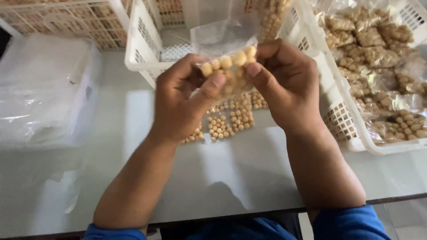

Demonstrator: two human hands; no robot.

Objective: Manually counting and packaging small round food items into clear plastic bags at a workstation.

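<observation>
Both hands hold one small clear plastic bag (222,33) filled with round tan balls (231,60), raised above the table. My left hand (184,100) pinches the bag's left side with thumb and fingers. My right hand (284,80) pinches its right side, thumb pressed against the balls. The bag's empty upper part stands up above my fingers. Below the hands, more tan balls in small packets (231,122) lie on the grey table (231,173).
A white lattice basket (138,49) sits just behind the hands. Another white basket (356,138) at the right holds several filled bags of balls (382,66). A stack of clear plastic bags (44,89) lies at the left. The table's front edge is near my body.
</observation>
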